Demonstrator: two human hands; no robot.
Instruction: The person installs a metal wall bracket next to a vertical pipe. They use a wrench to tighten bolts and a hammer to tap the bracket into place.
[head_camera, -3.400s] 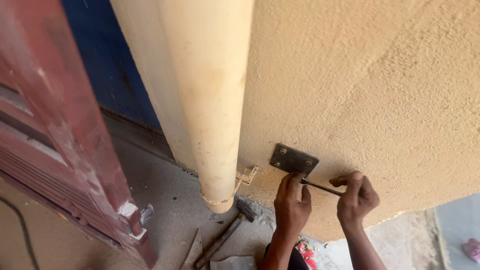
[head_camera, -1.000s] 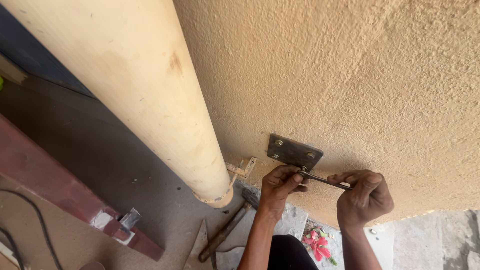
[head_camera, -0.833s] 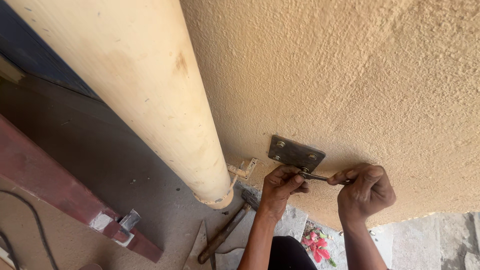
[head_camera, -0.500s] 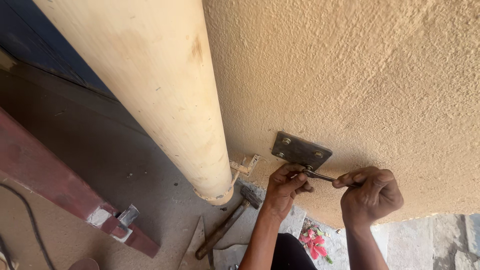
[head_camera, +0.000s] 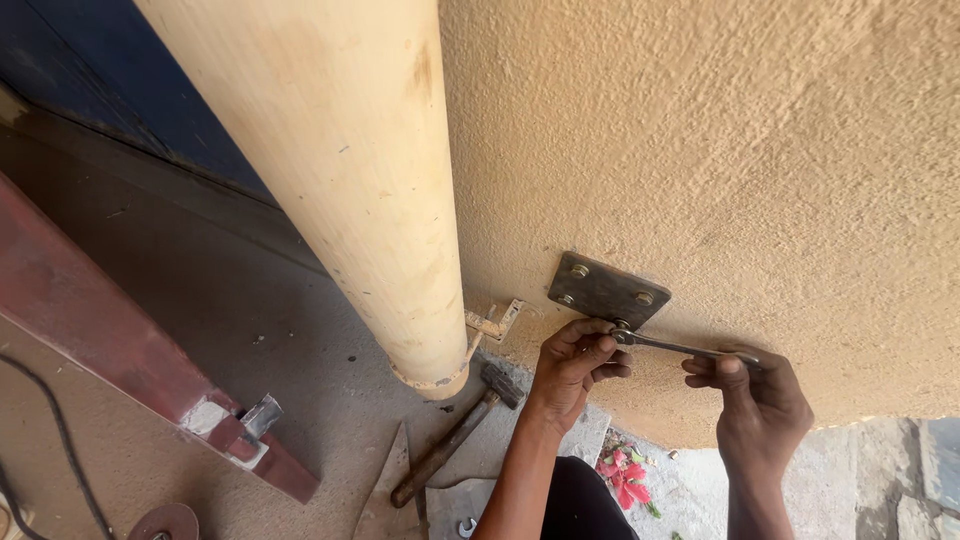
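Note:
A dark metal plate (head_camera: 607, 290) with bolts at its corners is fixed to the rough tan wall (head_camera: 760, 150). A slim metal wrench (head_camera: 672, 346) reaches to the plate's lower right bolt. My left hand (head_camera: 575, 362) cups the wrench head at the bolt, just under the plate. My right hand (head_camera: 757, 400) grips the far end of the wrench handle, to the right of the plate.
A thick cream pipe (head_camera: 350, 170) runs down the wall left of the plate, with a small metal bracket (head_camera: 492, 322) by its end. A hammer (head_camera: 455, 432) lies on the concrete floor below. A red metal frame (head_camera: 110, 350) and a black cable (head_camera: 55, 440) lie at left.
The view has shifted closer and to the right. Both hands stay on the wrench at the plate's lower bolt; the handle has swung slightly.

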